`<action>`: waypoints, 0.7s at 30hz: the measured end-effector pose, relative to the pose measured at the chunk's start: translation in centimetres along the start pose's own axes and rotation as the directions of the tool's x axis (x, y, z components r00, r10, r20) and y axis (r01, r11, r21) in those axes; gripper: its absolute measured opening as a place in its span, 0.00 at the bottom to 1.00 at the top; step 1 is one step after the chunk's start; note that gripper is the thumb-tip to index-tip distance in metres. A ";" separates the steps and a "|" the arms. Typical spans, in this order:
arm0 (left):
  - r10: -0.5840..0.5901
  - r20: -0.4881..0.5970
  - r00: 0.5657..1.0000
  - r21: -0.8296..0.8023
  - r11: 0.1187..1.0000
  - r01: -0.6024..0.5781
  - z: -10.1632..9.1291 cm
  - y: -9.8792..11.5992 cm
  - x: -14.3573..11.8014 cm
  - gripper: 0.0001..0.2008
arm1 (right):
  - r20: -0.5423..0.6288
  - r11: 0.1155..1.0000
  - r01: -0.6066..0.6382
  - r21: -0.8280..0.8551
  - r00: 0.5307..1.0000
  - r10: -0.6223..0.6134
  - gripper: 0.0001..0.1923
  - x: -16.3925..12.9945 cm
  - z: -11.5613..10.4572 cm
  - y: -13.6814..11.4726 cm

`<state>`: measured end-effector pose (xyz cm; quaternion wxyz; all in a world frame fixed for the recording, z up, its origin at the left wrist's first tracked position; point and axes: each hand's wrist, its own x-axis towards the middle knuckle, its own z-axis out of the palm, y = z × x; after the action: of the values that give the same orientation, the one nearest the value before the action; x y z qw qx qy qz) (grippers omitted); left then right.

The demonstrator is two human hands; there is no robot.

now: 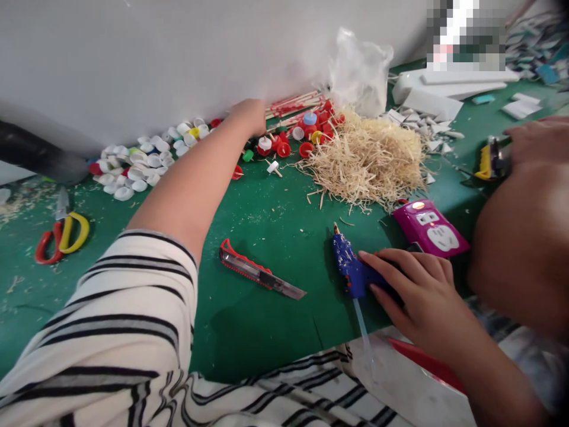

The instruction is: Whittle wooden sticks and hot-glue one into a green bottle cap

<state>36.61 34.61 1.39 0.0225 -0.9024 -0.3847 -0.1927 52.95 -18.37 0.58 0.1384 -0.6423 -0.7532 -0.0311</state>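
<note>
The glue gun (353, 273) lies on the green mat (267, 237), nozzle pointing to about 11 o'clock, a clear glue stick (362, 329) trailing from its rear toward 6 o'clock. It is covered at its handle by the right hand (418, 296), whose fingers are laid over the blue body from 3 o'clock; a full grasp cannot be confirmed, only a loose hold with fingers resting on it. A purple socket (430, 228) is seen just beside the gun at 1 o'clock. A red-edged knife (260, 273) lies near the gun at 9 o'clock, apart from it.

The left hand (249, 115) is stretched well away to 11 o'clock, knuckles up, among the bottle caps (142, 163); its fingers are hidden, so its state cannot be told. Straw (367, 160) is heaped at 12 o'clock of the gun. Scissors (62, 234) lie far off at 9 o'clock. Another person's hand (540, 139) is seen at 2 o'clock.
</note>
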 end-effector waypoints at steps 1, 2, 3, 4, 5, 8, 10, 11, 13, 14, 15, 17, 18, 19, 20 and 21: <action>-0.066 0.026 0.997 0.036 0.997 0.065 -0.3 0.0 0.2 0.18 | -0.006 1.000 0.003 -0.003 1.000 -0.003 0.22 0.0 0.1 0.1; -0.138 0.062 0.989 0.075 0.988 0.133 -0.8 0.1 0.4 0.18 | -0.012 1.000 0.005 -0.007 1.000 -0.006 0.22 -0.1 0.1 0.1; -0.193 0.091 0.977 0.105 0.977 0.184 -1.5 0.3 0.4 0.17 | -0.015 1.000 0.007 -0.010 1.000 -0.007 0.22 -0.2 0.2 0.2; -0.227 0.098 0.969 0.122 0.969 0.215 -2.5 0.5 0.2 0.16 | -0.019 1.000 0.009 -0.013 1.000 -0.009 0.22 -0.2 0.2 0.2; -0.246 0.093 0.965 0.130 0.964 0.234 -3.7 0.8 -0.1 0.14 | -0.023 1.000 0.012 -0.015 1.000 -0.012 0.22 -0.2 0.3 0.3; -0.277 0.111 0.955 0.113 0.958 0.265 -8.4 1.6 -2.4 0.08 | -0.029 1.000 0.017 -0.020 0.999 -0.017 0.22 -0.3 0.4 0.4; -0.306 0.140 0.942 0.096 0.951 0.295 -11.9 2.0 -4.6 0.17 | -0.023 1.000 0.016 -0.022 1.000 -0.016 0.23 -0.4 0.5 0.6; -0.303 0.130 0.944 0.075 0.952 0.296 -13.7 2.2 -5.9 0.23 | -0.020 1.000 0.015 -0.024 1.000 -0.015 0.23 -0.5 0.5 0.7; -0.323 0.091 0.942 0.030 0.946 0.321 -16.8 2.2 -8.7 0.33 | -0.018 1.000 0.015 -0.022 1.000 -0.015 0.23 -0.5 0.6 0.8; -0.373 0.048 0.927 0.015 0.928 0.373 -18.1 2.2 -10.2 0.36 | -0.023 1.000 0.016 -0.021 1.000 -0.016 0.23 -0.6 0.6 0.9; -0.456 0.009 0.890 0.003 0.890 0.456 -19.2 2.1 -11.8 0.37 | -0.025 1.000 0.016 -0.020 1.000 -0.017 0.22 -0.6 0.6 1.0; -0.543 -0.120 0.831 -0.050 0.839 0.541 -20.6 1.7 -15.6 0.35 | -0.029 1.000 0.013 -0.024 0.999 -0.014 0.21 -0.6 0.5 1.2; -0.547 -0.204 0.812 -0.127 0.837 0.532 -21.0 1.5 -17.7 0.32 | -0.029 1.000 0.011 -0.029 1.000 -0.011 0.20 -0.6 0.5 1.3; -0.554 -0.261 0.791 -0.207 0.832 0.514 -21.2 1.3 -20.0 0.27 | -0.027 0.999 0.008 -0.036 1.000 -0.009 0.19 -0.5 0.4 1.3; -0.564 -0.293 0.772 -0.293 0.822 0.489 -21.2 1.1 -22.3 0.23 | -0.027 0.999 0.010 -0.042 1.000 -0.011 0.19 -0.5 0.3 1.3; -0.574 -0.335 0.747 -0.359 0.811 0.462 -21.0 0.9 -24.7 0.17 | -0.028 0.999 0.017 -0.046 0.999 -0.018 0.19 -0.3 0.3 1.4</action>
<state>14.76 13.09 11.93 -0.0639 -0.6884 -0.5792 -0.4318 54.27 -18.40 0.08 0.1340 -0.6383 -0.7557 -0.0584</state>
